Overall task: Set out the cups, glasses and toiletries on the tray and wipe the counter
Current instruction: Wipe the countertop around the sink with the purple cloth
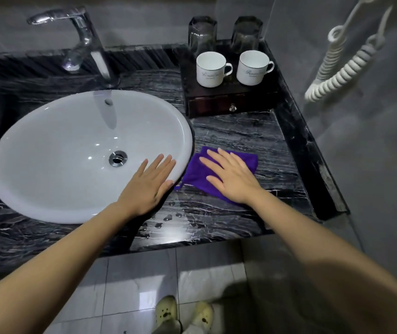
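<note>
Step in hand: wiping the counter [241, 138]. The right hand [231, 177], fingers spread and palm flat, presses the purple cloth [196, 174] onto the marble at centre frame. The left hand [150, 183], open and flat, rests on the basin [48, 153] rim. Two cups [210, 69] and two upturned glasses [202, 34] stand on the tray [231, 102], upper right. Next move likely: sweep toward the droplets [168, 218] below centre.

head view, steeply down over counter [229, 213]
</note>
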Demonstrator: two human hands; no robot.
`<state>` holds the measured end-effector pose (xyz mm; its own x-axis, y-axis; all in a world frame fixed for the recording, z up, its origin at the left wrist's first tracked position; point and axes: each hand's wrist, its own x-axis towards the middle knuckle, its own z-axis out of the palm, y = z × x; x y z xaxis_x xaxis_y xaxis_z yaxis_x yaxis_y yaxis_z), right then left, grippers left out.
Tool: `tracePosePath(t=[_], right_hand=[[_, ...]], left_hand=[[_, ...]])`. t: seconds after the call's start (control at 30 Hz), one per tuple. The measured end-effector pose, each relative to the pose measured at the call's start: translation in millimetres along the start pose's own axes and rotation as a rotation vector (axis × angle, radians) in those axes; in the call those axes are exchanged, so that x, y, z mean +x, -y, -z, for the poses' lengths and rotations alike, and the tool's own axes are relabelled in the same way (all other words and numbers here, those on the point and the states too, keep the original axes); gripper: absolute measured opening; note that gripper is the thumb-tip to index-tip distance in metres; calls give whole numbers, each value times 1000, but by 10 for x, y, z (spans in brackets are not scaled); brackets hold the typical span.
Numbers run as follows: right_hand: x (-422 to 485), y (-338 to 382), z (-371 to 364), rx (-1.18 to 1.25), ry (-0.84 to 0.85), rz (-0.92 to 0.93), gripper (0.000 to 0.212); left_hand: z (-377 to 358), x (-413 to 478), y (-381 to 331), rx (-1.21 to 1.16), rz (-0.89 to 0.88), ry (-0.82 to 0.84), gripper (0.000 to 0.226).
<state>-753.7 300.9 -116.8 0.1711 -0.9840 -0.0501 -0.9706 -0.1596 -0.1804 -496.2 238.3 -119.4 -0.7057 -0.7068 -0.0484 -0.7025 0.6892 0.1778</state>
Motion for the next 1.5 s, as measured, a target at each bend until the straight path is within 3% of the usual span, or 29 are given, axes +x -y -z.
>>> tracePosePath(t=[0.5, 0.8, 1.13, 1.5], right_hand=[[854, -288, 85, 39, -16, -51, 51], [339, 354, -34, 95, -22, -169, 56], [-221, 939, -211, 84, -30, -164, 65], [-531, 1499, -365, 45, -95, -148, 50]], left_hand=[[-39, 16, 3, 15, -2, -12, 64], [-37, 9, -15, 48, 2, -27, 72], [-2, -264, 18, -19, 96, -46, 94], [46, -567, 197, 16, 97, -3, 95]])
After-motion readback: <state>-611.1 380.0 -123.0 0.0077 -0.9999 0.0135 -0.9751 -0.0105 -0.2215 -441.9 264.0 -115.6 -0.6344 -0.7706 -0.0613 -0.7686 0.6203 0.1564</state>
